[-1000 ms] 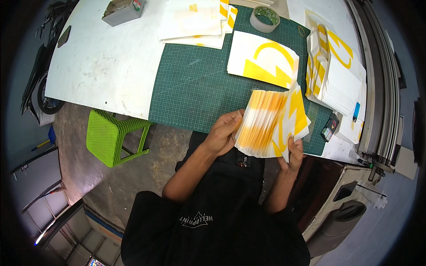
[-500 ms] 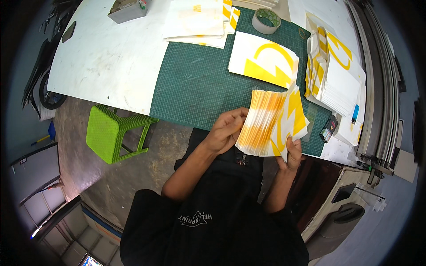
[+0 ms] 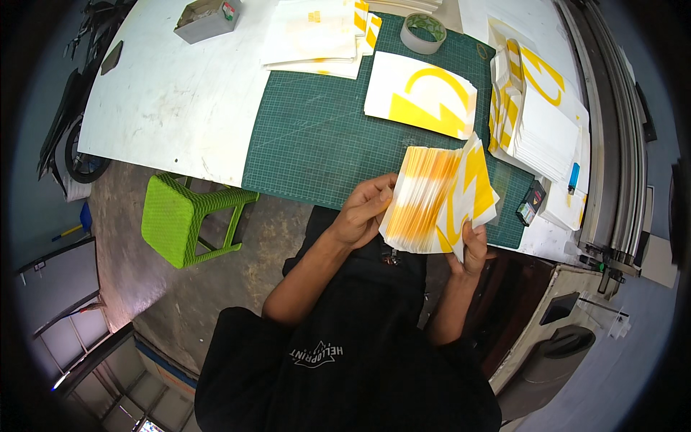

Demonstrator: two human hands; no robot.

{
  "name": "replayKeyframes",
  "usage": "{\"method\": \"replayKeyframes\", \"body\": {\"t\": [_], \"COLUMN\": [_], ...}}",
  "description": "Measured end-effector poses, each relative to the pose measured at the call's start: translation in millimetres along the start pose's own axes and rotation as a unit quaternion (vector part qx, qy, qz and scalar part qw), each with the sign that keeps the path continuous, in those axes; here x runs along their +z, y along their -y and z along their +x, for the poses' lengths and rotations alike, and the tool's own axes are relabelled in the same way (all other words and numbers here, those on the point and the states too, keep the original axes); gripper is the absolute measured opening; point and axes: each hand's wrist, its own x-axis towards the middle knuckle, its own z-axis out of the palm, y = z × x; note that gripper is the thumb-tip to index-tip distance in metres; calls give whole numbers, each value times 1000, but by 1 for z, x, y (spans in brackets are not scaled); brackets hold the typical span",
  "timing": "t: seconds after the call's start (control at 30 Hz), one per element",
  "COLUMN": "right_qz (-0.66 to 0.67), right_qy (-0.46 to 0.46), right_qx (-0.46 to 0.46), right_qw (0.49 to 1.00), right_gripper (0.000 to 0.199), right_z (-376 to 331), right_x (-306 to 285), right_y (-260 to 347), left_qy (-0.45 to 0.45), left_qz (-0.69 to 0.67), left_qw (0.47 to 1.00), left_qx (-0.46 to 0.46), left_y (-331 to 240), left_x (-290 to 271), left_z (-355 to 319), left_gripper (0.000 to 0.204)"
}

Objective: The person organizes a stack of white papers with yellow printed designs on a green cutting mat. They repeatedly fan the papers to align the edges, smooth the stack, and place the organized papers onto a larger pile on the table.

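Observation:
I hold a thick fanned stack of white sheets with yellow shapes [image 3: 439, 198] above the front edge of the green cutting mat [image 3: 317, 144]. My left hand [image 3: 363, 212] grips the stack's left edge, fingers curled over it. My right hand [image 3: 471, 248] pinches its lower right corner from below, thumb on the top sheet. On the mat beyond lies a flat pile of the same yellow-printed sheets [image 3: 421, 93].
A tape roll [image 3: 423, 32] sits at the mat's far edge. More sheet stacks lie at the back [image 3: 317, 36] and at the right [image 3: 540, 108]. A grey box [image 3: 205, 18] rests on the white table [image 3: 158, 93]. A green plastic stool [image 3: 183, 216] stands at my left.
The fanned stack stays in both hands, almost in place; my left hand's fingers have shifted slightly along its left edge.

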Motion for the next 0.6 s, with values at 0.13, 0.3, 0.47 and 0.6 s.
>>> {"method": "replayKeyframes", "body": {"t": [0.13, 0.3, 0.47, 0.6], "right_qz": [-4, -100, -314, -392], "right_qy": [5, -40, -88, -73], "right_qx": [2, -41, -118, -160], "right_qw": [1000, 993, 938, 903], "right_gripper": [55, 51, 43, 36], "right_z": [-1, -1, 0, 8], "right_x": [1, 8, 33, 46], "right_y": [0, 0, 8, 7], "left_qy": [24, 4, -75, -133], "left_qz": [-1, -51, 240, 395], "left_qw": [1000, 998, 968, 905], "left_qx": [3, 30, 26, 87], "left_y": [2, -7, -30, -35], "left_x": [-6, 0, -10, -11], "left_z": [-1, -5, -10, -11], "left_gripper": [50, 67, 50, 44]}}
